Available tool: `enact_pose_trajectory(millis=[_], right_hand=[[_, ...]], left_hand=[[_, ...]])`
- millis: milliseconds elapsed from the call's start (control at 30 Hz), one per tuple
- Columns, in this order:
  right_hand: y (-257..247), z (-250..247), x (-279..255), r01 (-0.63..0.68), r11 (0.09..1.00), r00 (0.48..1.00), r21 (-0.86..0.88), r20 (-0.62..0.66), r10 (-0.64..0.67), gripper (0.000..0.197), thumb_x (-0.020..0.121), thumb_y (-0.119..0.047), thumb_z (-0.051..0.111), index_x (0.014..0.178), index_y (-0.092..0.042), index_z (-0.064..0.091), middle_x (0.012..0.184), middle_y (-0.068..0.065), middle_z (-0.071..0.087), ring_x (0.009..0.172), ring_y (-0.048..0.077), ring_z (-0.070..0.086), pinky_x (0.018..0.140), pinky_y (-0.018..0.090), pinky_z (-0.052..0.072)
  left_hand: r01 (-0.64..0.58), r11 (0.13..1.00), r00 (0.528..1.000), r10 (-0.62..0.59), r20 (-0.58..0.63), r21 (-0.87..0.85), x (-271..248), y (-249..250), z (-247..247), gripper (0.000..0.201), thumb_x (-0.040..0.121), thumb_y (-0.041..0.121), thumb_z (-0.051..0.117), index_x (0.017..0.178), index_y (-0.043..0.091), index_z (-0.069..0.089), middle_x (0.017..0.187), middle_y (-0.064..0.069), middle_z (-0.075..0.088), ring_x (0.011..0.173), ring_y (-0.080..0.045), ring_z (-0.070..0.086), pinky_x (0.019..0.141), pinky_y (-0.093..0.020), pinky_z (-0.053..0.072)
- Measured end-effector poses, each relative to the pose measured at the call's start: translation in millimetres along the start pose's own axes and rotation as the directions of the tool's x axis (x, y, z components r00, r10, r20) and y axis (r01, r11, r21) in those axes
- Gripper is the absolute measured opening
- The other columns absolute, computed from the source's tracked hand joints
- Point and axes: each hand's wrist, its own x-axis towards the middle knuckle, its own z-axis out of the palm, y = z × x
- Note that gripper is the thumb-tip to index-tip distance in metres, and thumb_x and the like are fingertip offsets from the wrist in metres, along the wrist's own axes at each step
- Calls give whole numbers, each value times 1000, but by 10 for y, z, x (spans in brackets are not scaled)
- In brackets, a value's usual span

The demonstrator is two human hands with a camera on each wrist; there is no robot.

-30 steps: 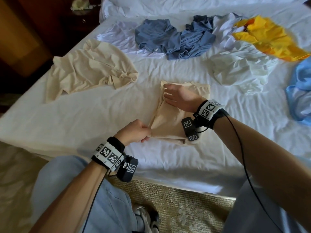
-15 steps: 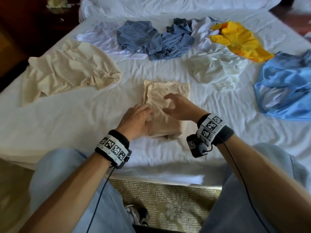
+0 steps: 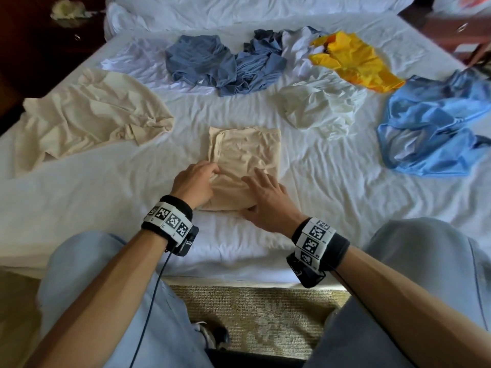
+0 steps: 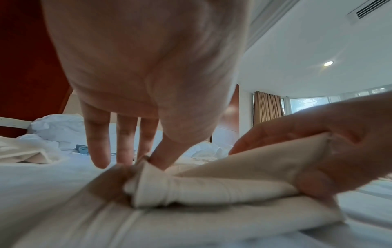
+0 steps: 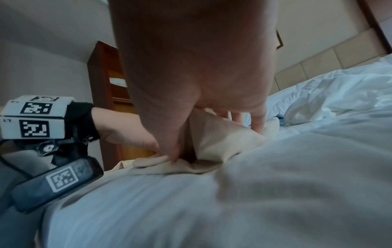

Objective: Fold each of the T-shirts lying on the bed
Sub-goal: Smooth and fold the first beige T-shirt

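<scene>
A beige T-shirt (image 3: 247, 152), folded to a small rectangle, lies on the white bed (image 3: 106, 197) in front of me. My left hand (image 3: 198, 181) is at its left edge, where thumb and forefinger pinch a bunched fold (image 4: 148, 169). At the near edge, my right hand (image 3: 265, 197) lies spread over the cloth. Its thumb (image 5: 172, 154) is tucked under the edge, so the fold (image 4: 265, 161) is held between thumb and fingers. Several unfolded shirts lie beyond: beige (image 3: 90, 112), white (image 3: 318, 107), yellow (image 3: 353, 59), light blue (image 3: 430, 123), grey-blue (image 3: 212, 62).
A pale shirt (image 3: 138, 62) lies flat behind the grey-blue heap. Pillows (image 3: 239, 9) run along the head of the bed. A dark nightstand (image 3: 39, 49) stands at the far left. The bed's near edge meets a woven rug (image 3: 252, 309) between my knees.
My right hand has come back from the shirt's far end to its near edge. My left hand has shifted from the near left corner onto the left edge.
</scene>
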Motion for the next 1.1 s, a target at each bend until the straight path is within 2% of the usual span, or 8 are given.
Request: enact_pose_trajectory(millis=[67,133,267,500,733,867,967,1100], right_hand=[[-6,37,1,-9,1000,997,25,-74,11,64,93,-43,64,148,-23,38,164,11,23,148,31,24,117,53,28],[-16,66,5,-3,1000,993,27,-115,6,57,95,-45,61,144,-22,43,160,8,30,144,30,30,115,52,31],[2,84,22,-11,1000,994,5,-106,11,61,92,-44,66,143,-22,44,157,7,32,142,30,33,111,52,37],[-24,43,3,-48,998,992,40,-119,52,69,78,-9,68,141,-22,43,160,8,29,145,30,29,112,50,36],[-26,75,45,-163,978,962,132,-198,187,55,81,-33,72,130,-22,48,147,2,42,131,29,42,102,49,43],[8,114,13,-93,985,980,144,-162,116,50,78,-17,72,122,-22,49,145,0,41,127,29,41,100,51,44],[64,93,-28,-51,975,993,217,-90,72,55,74,-2,63,122,-23,47,154,4,31,135,33,35,101,57,44],[232,15,-160,-45,984,996,171,89,30,72,83,-7,62,147,-29,37,170,2,1,150,31,16,116,51,32]], left_hand=[[46,999,998,-46,-34,-2,-17,2,16,39,86,-3,56,119,19,52,124,-3,57,106,-26,59,78,-38,47],[139,990,989,-138,-62,17,-31,4,12,29,91,15,65,113,11,47,113,-11,57,101,-34,61,74,-40,44],[259,960,960,-268,84,111,-69,-37,5,41,96,49,59,103,8,56,101,-11,61,94,-36,63,72,-35,42],[276,953,949,-291,123,128,-14,-110,-102,32,96,27,65,74,14,44,92,-11,65,78,-30,58,60,-33,36],[278,936,944,-308,120,216,-5,-26,-28,17,100,23,60,104,7,57,115,-17,65,100,-36,64,74,-36,44],[288,931,938,-322,132,223,35,-25,-23,21,97,21,63,110,6,58,116,-16,65,101,-36,64,75,-36,44],[300,922,929,-340,142,245,55,-19,-24,19,95,19,65,109,8,58,116,-15,65,102,-34,64,75,-36,45],[297,917,927,-344,150,266,72,8,-37,20,91,14,66,109,8,58,117,-15,66,104,-35,65,76,-36,45]])
